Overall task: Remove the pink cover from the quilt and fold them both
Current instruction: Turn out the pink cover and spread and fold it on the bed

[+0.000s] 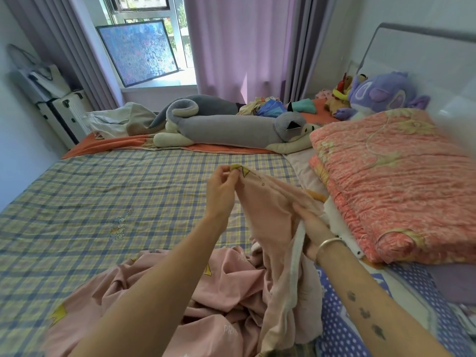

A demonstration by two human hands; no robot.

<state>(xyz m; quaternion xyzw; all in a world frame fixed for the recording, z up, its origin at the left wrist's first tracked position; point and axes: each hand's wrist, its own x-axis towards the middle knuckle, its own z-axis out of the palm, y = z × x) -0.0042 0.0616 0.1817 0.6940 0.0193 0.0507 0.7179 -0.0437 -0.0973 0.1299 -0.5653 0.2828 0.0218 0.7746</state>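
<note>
The pink cover (226, 300), printed with yellow crowns, lies crumpled at the near edge of the bed, and part of it is lifted in front of me. My left hand (222, 188) pinches a raised corner of the cover. My right hand (310, 225), a bracelet on its wrist, grips the cover's edge lower down, by a white trim strip. A salmon floral quilt (396, 181) lies folded on the right side of the bed, apart from the cover.
A plaid sheet (103, 202) spreads over the bed. A long grey plush animal (231, 130) lies across the far side. A purple plush toy (381, 95) sits by the headboard. A blue dotted cloth (342, 331) lies near right. Curtains and a framed picture (139, 50) fill the window.
</note>
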